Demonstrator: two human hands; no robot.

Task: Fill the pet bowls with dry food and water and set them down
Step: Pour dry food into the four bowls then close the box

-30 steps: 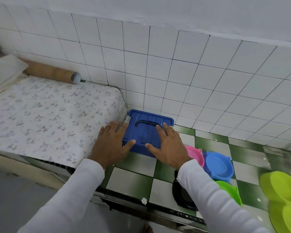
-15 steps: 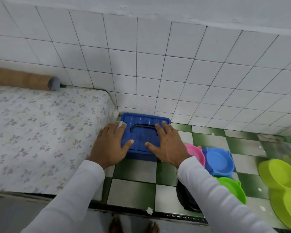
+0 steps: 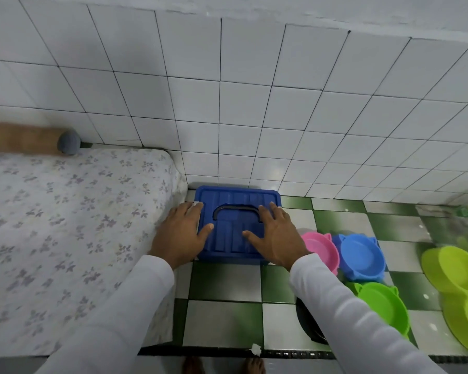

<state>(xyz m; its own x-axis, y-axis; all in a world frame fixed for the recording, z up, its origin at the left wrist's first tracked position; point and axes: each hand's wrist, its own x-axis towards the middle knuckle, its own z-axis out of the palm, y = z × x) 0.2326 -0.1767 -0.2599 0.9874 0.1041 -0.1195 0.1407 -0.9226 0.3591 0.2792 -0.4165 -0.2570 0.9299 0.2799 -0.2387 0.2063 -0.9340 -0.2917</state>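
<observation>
- Nearest the camera, two white sleeves reach forward over the green-and-white checked counter (image 3: 224, 282), and bare toes peek out below its front edge.
- Just past the right sleeve sits a dark round dish (image 3: 307, 323), half hidden, contents impossible to read.
- Bowl count: one green bowl (image 3: 384, 306), one pink bowl (image 3: 320, 248), one blue bowl (image 3: 361, 256), clustered and touching, plus one lime double-bowl feeder (image 3: 459, 287) well off to the right. All the ones I can see into look empty!
- So the task has barely begun, by my reading: no kibble, no water, nothing set down for a pet yet.
- Mid-distance, the left hand (image 3: 180, 233) and right hand (image 3: 274, 234) lie flat on the lid of the one blue storage box (image 3: 234, 225), fingers spread and straight, thumbs inward, gripping nothing; its dark handle (image 3: 237, 211) sits untouched between them.
- Whether the box holds the dry food, I cannot tell.
- The box is backed against the white tiled wall (image 3: 254, 117).
</observation>
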